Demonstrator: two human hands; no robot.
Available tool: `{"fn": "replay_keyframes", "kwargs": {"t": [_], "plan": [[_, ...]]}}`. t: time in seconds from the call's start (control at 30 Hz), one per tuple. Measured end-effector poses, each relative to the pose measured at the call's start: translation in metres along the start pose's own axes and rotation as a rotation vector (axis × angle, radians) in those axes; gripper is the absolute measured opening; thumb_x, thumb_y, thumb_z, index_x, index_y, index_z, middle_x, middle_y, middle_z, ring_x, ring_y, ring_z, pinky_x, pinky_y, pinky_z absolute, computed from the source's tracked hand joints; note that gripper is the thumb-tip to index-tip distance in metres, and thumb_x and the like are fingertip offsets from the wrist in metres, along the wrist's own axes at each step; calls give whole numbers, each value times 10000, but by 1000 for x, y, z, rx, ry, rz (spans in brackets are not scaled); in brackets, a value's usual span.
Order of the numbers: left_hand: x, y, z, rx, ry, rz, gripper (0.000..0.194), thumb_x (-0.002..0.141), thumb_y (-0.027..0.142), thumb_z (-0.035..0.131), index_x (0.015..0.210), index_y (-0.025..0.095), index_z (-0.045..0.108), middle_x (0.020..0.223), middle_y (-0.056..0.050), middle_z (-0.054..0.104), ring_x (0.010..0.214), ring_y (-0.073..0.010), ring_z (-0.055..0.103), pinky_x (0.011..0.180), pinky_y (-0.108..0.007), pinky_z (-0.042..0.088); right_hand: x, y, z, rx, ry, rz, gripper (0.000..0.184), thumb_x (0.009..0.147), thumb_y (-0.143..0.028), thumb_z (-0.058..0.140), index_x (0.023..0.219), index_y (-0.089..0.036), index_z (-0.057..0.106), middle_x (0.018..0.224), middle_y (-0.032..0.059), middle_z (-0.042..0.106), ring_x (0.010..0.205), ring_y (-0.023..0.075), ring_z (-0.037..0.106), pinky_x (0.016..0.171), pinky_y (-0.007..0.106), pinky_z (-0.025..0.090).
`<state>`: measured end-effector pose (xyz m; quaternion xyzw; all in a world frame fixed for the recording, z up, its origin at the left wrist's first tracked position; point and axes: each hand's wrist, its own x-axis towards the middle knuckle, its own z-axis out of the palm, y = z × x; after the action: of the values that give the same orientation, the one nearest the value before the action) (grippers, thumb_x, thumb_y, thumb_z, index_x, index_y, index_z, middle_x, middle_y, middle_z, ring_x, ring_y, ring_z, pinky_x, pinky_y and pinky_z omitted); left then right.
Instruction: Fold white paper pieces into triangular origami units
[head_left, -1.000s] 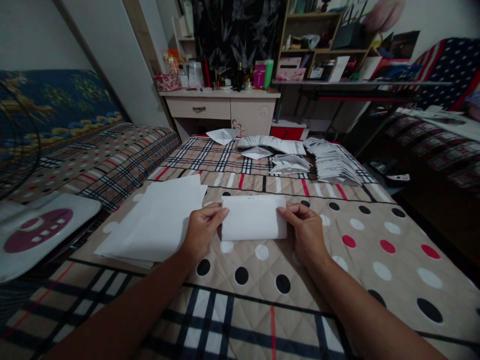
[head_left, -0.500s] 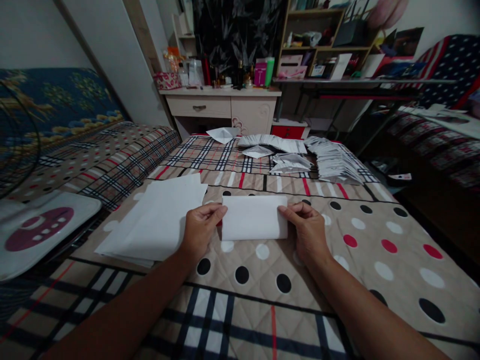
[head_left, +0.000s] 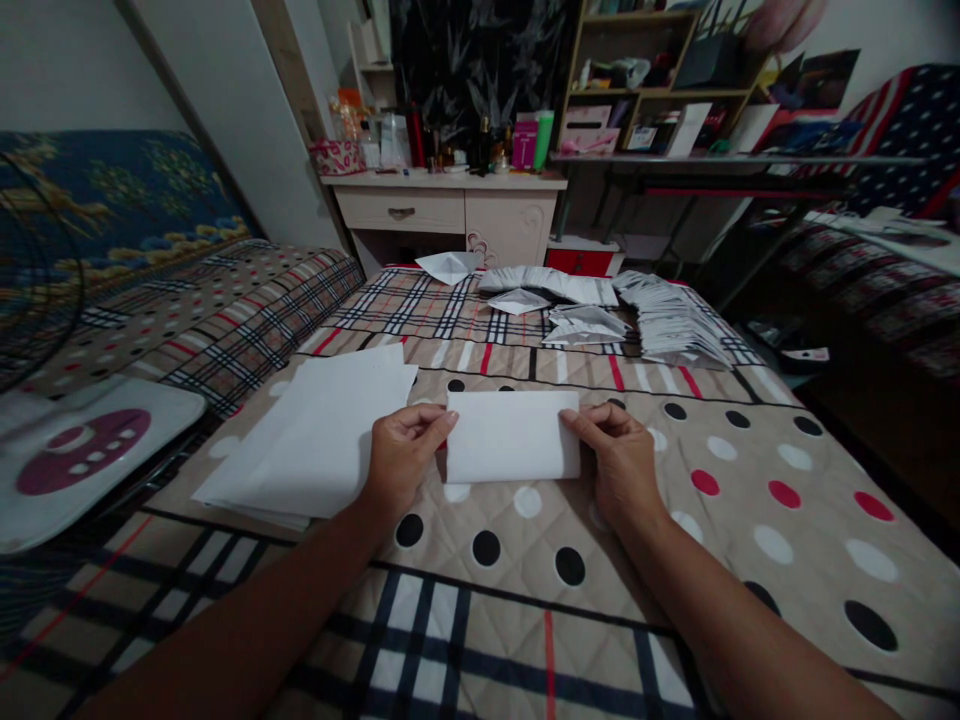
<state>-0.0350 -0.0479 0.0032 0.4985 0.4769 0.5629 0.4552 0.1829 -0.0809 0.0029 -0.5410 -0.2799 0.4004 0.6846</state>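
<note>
A folded sheet of white paper [head_left: 514, 437] is held just over the patterned bedspread [head_left: 487, 590], its long side running left to right. My left hand [head_left: 401, 455] pinches its left edge near the upper corner, thumb on top. On the opposite edge, my right hand [head_left: 619, 455] grips in the same way, with the thumb on the face of the paper and the fingers curled beneath. To the left of my left hand lies a loose stack of white paper sheets [head_left: 307, 435], slightly fanned out.
Toward the far edge of the bed sit several folded paper pieces [head_left: 585, 325] and a long row of them [head_left: 675, 320] at the right. A white dresser [head_left: 405, 210] stands behind the bed. A white plastic object with a purple oval [head_left: 161, 415] is at the left.
The view has shifted very slightly. Both hands keep their hold on the folded paper, which lies much as before.
</note>
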Motion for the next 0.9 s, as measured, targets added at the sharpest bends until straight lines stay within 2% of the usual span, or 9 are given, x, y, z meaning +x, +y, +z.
{"fn": "replay_keyframes", "kwargs": {"t": [0.13, 0.5, 0.9], "plan": [[0, 0, 0, 9, 5, -3, 203, 646, 328, 790, 654, 137, 720, 677, -31, 692, 609, -127, 593, 568, -225, 470, 1, 2, -1, 17, 13, -16, 273, 522, -279, 876, 578, -191, 624, 782, 5, 654, 701, 135, 561, 614, 259, 422], [0, -4, 0, -2, 4, 19, 208, 667, 329, 776, 645, 141, 690, 679, -20, 676, 595, -113, 578, 568, -218, 455, -1, 2, 1, -3, 9, -27, 267, 537, -289, 869, 579, -200, 620, 729, -2, 638, 629, 124, 529, 566, 264, 411], [-1, 0, 1, 70, 34, 72, 200, 677, 296, 749, 596, 150, 639, 659, -13, 658, 607, -115, 576, 583, -221, 458, -3, 4, 1, -40, 21, -60, 259, 567, -279, 865, 584, -194, 620, 738, 6, 645, 652, 131, 547, 579, 263, 425]]}}
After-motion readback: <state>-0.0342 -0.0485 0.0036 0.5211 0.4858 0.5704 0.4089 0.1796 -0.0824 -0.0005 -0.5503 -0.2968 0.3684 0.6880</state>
